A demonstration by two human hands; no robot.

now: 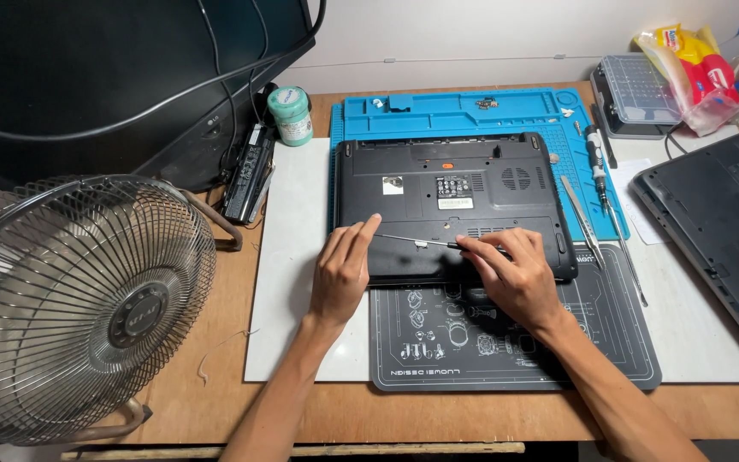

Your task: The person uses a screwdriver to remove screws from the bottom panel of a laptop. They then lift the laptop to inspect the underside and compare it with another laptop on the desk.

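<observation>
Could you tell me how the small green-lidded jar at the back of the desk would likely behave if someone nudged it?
The green-lidded jar is squat and stands upright, so it probably slides rather than tips. Knocked onto its round side, it could roll. It looks small, so likely light.

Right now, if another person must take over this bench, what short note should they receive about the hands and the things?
Left hand: flat, fingers resting on the underside of the black laptop, holding nothing.
Right hand: pinching a thin screwdriver that lies low across the laptop's front edge, tip towards the left hand.
Laptop lies bottom-up across the blue mat and dark grey mat.
Tweezers and another driver lie to the right.
Done: bottom cover looks still in place.
Left: cannot tell which screws remain.
</observation>
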